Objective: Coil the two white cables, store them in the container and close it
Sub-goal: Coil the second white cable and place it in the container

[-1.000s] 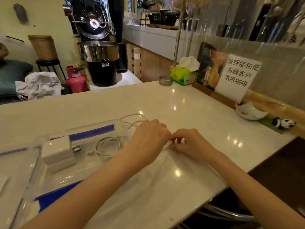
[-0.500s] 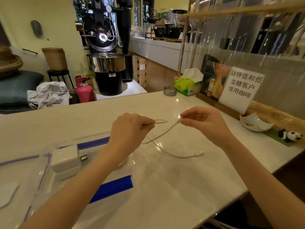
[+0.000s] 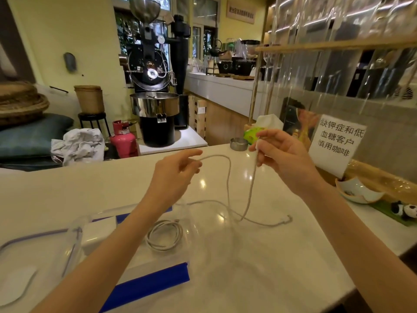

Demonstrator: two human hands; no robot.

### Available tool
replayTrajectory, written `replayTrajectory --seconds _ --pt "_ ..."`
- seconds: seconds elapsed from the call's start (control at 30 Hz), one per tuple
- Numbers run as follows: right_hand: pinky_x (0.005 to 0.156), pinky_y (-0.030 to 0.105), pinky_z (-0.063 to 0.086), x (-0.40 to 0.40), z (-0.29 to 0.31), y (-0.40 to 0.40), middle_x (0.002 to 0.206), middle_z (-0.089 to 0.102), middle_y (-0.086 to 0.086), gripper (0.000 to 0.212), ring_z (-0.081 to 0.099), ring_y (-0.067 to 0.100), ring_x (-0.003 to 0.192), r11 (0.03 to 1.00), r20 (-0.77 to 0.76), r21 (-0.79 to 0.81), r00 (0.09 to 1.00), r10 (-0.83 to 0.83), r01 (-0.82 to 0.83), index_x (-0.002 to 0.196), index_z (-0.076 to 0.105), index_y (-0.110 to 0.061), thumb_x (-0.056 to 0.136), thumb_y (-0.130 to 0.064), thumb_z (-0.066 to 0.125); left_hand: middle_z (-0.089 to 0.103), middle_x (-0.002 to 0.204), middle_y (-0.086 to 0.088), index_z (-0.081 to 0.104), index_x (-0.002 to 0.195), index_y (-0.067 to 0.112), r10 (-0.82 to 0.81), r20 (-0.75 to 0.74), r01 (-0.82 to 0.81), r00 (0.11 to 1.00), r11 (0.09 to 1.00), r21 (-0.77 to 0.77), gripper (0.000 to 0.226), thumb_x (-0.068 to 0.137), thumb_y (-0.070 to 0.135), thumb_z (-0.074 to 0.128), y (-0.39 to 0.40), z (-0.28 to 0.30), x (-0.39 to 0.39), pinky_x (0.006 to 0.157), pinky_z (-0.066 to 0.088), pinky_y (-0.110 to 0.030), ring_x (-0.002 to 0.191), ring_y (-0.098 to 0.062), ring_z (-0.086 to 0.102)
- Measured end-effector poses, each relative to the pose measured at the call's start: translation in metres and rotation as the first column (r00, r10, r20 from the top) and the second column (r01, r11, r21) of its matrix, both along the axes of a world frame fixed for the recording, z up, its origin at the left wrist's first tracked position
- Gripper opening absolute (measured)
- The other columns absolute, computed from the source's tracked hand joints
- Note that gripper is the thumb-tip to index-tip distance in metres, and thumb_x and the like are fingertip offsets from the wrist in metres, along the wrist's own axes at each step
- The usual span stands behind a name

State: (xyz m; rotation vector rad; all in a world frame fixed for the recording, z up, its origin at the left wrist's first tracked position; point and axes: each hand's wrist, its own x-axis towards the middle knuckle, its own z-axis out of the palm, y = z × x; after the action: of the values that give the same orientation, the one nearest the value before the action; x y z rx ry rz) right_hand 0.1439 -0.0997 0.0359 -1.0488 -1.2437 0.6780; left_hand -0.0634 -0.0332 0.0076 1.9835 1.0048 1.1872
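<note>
A loose white cable (image 3: 229, 177) hangs in the air between my hands and trails down to the counter, its plug end (image 3: 286, 220) lying on the marble. My left hand (image 3: 173, 175) pinches one part of it, my right hand (image 3: 282, 157) grips another part higher up. A second white cable (image 3: 164, 236) lies coiled inside the clear plastic container (image 3: 74, 242) with blue clips, beside a white charger block (image 3: 99, 231). The container stands open under my left forearm.
A clear lid (image 3: 15, 285) lies at the left edge. Along the right stand a white paper sign (image 3: 336, 143), a small dish (image 3: 358, 193), a panda figure (image 3: 404, 210), a metal ashtray (image 3: 238, 143) and a green tissue box (image 3: 253, 134). The counter's front edge runs lower right.
Both hands have risen off the counter and moved apart, lifting the cable into a longer hanging loop. The view has tilted up.
</note>
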Motion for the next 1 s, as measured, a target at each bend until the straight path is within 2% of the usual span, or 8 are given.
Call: replayTrajectory --seconds 0.13,0.23,0.33,0.43,0.6,0.8,0.93,1.0 --pt "0.062 0.024 0.054 -0.028 0.012 0.009 0.075 0.074 0.0 0.015 0.062 0.016 0.064 0.994 0.127 0.006 0.986 0.107 -0.109 0.095 0.062 -0.013 0.081 -0.01 0.059 0.055 0.131 0.004 0.064 0.113 0.023 -0.06 -0.107 0.077 0.992 0.985 0.156 0.027 0.089 0.016 0.054 -0.009 0.011 0.002 0.093 0.044 -0.021 0.115 -0.009 0.052" --pt "0.056 0.022 0.048 -0.048 0.022 0.016 0.07 0.072 -0.003 0.017 0.063 0.011 0.063 0.986 0.197 0.03 0.968 0.156 -0.165 0.088 0.067 -0.011 0.071 -0.017 0.067 0.057 0.125 0.007 0.062 0.109 0.032 -0.055 -0.05 0.067 0.997 0.962 0.264 0.027 0.089 0.015 0.053 -0.017 0.021 -0.001 0.095 0.042 -0.021 0.115 -0.005 0.051" --pt "0.067 0.018 0.053 -0.063 0.031 0.023 0.077 0.072 -0.004 0.018 0.067 0.011 0.074 0.979 0.213 0.065 0.962 0.173 -0.191 0.087 0.069 -0.01 0.069 -0.016 0.069 0.071 0.097 0.005 0.063 0.1 0.032 -0.185 0.168 0.183 0.968 0.983 0.031 0.023 0.091 0.016 0.049 -0.024 0.033 -0.009 0.084 0.051 -0.021 0.092 -0.007 0.065" --pt "0.082 0.025 0.052 -0.077 0.037 0.029 0.086 0.07 -0.006 0.012 0.066 0.011 0.088 0.973 0.246 0.082 0.95 0.191 -0.217 0.08 0.071 -0.019 0.068 -0.018 0.07 0.075 0.087 -0.004 0.063 0.099 0.023 -0.36 0.391 0.48 0.847 0.834 -0.271 0.024 0.094 0.02 0.04 -0.025 0.042 -0.017 0.08 0.056 -0.027 0.085 -0.018 0.071" --pt "0.073 0.019 0.054 -0.092 0.035 0.042 0.075 0.072 -0.009 0.013 0.067 0.008 0.078 0.956 0.19 0.027 0.94 0.283 -0.293 0.079 0.072 -0.023 0.073 -0.012 0.068 0.075 0.08 -0.004 0.062 0.097 0.012 -0.396 0.555 0.649 0.731 0.655 -0.387 0.032 0.093 0.025 0.033 -0.019 0.041 -0.028 0.071 0.058 -0.026 0.077 -0.017 0.071" --pt "0.079 0.025 0.056 -0.105 0.025 0.053 0.1 0.071 0.013 0.021 0.068 0.018 0.091 0.898 0.06 -0.147 0.902 0.427 -0.415 0.1 0.069 -0.02 0.086 -0.023 0.054 0.074 0.072 -0.008 0.064 0.088 0.006 -0.262 0.668 0.641 0.696 0.645 -0.415 0.039 0.096 0.023 0.03 -0.012 0.03 -0.032 0.06 0.058 -0.026 0.068 -0.017 0.071" --pt "0.072 0.026 0.057 -0.113 0.012 0.054 0.081 0.074 0.003 0.036 0.07 0.017 0.079 0.819 -0.028 -0.338 0.875 0.484 -0.464 0.102 0.065 -0.012 0.089 -0.035 0.04 0.074 0.075 -0.011 0.061 0.083 0.005 -0.062 0.855 0.669 0.515 0.653 -0.355 0.035 0.095 0.023 0.033 -0.002 0.028 -0.045 0.06 0.059 -0.026 0.068 -0.019 0.072" --pt "0.072 0.027 0.058 -0.113 0.0 0.049 0.08 0.075 0.006 0.037 0.071 0.022 0.078 0.755 0.053 -0.427 0.82 0.569 -0.497 0.098 0.065 -0.012 0.085 -0.038 0.042 0.075 0.077 -0.01 0.061 0.087 0.006 0.004 0.882 0.65 0.471 0.674 -0.351 0.034 0.096 0.024 0.033 0.007 0.026 -0.057 0.06 0.059 -0.026 0.069 -0.018 0.072"
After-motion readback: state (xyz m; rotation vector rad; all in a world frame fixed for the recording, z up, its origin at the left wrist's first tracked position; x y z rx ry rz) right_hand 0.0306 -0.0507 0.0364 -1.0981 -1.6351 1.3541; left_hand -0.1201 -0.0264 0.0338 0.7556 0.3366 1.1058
